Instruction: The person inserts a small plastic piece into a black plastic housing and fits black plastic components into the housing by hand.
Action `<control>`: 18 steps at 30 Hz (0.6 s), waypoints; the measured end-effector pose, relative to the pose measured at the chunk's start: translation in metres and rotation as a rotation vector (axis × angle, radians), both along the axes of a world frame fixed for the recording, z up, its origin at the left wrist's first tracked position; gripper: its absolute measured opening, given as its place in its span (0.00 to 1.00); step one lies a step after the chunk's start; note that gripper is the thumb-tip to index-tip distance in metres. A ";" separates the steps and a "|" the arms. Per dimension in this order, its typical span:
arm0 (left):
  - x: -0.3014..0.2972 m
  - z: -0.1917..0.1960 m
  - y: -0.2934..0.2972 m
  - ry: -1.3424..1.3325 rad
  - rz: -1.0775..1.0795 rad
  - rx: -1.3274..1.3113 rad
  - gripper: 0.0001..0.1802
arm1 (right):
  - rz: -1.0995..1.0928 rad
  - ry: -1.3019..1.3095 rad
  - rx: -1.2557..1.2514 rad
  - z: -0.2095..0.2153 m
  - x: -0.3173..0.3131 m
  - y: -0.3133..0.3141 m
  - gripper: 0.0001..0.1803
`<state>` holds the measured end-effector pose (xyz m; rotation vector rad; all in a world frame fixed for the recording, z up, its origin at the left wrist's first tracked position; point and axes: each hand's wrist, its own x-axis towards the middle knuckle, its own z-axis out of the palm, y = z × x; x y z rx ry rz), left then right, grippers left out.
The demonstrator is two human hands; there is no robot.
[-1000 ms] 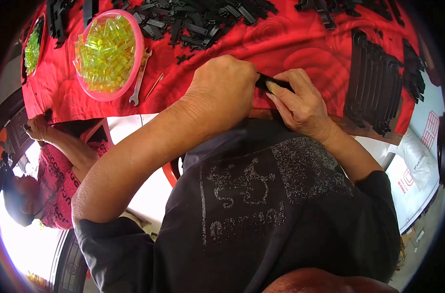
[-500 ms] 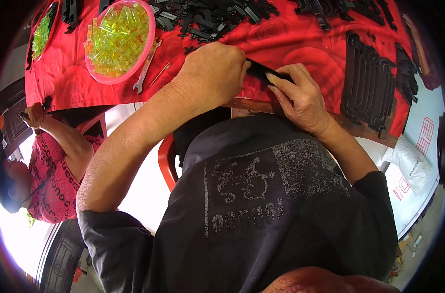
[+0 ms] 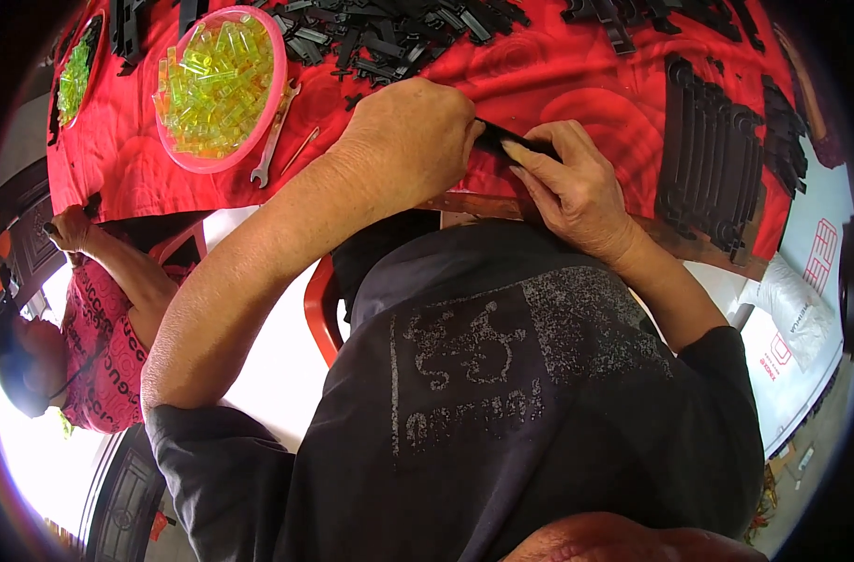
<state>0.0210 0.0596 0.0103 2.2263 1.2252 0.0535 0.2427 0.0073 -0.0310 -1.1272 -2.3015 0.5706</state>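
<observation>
Between my two hands a long black plastic part (image 3: pixel 504 139) is held at a slant over the near edge of the red-covered table. My left hand (image 3: pixel 410 131) is closed around its left end, the fingers mostly hidden behind the back of the hand. At the other end my right hand (image 3: pixel 577 183) pinches the part, thumb along its near face and fingers bent over it. Beyond my hands lies a loose pile of black plastic parts (image 3: pixel 389 42). Left of my left forearm are an open-end wrench (image 3: pixel 275 140) and a thin stick-like tool (image 3: pixel 300 150).
A pink basin (image 3: pixel 280 70) of yellow-green clear tubes stands at the left, with a tray of green pieces (image 3: pixel 74 84) farther left. Long black parts (image 3: pixel 712 159) lie in a row at the right, beside a white plastic bag (image 3: pixel 790 314). Another person (image 3: pixel 108 328) sits at the left.
My hands stay almost in place with the black part still between them. The view shifts slightly, and the person at the left has moved their arm a little.
</observation>
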 end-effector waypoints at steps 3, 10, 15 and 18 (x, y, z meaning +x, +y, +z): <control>0.001 -0.002 0.001 0.023 -0.005 -0.009 0.15 | -0.003 -0.018 -0.003 0.002 0.000 0.000 0.14; -0.006 -0.009 0.004 -0.049 -0.013 -0.066 0.15 | 0.002 -0.024 -0.001 0.001 -0.001 0.001 0.15; -0.007 -0.009 0.005 -0.081 -0.009 -0.081 0.14 | 0.006 -0.025 0.004 0.003 -0.001 0.002 0.15; -0.007 -0.009 0.006 -0.090 -0.021 -0.083 0.14 | 0.008 -0.024 0.001 0.001 -0.001 0.002 0.15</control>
